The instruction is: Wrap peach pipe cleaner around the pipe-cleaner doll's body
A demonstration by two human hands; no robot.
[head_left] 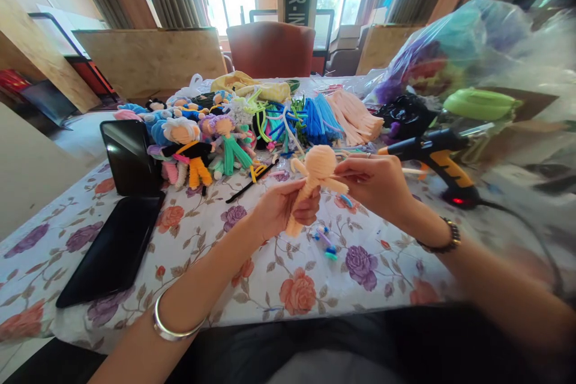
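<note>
My left hand [288, 207] is wrapped around the body of a peach pipe-cleaner doll [320, 162]. The doll is tilted, with its round coiled head up, stubby arms out to both sides and no clothes or hair on it. At the doll's neck and one arm, my right hand [375, 183] is closed in a pinch. What lies between those fingertips is too small to make out. Below the doll, small blue and purple pipe-cleaner scraps [328, 245] lie on the flowered tablecloth [270, 288].
Finished dolls [189, 153] crowd the left back, near a propped black tablet [128, 156] and a flat one [112, 249]. Behind are blue pipe cleaners [319, 120] and peach ones [355, 114]. A corded glue gun [443, 159] with a red light stands right, before a plastic bag [468, 42].
</note>
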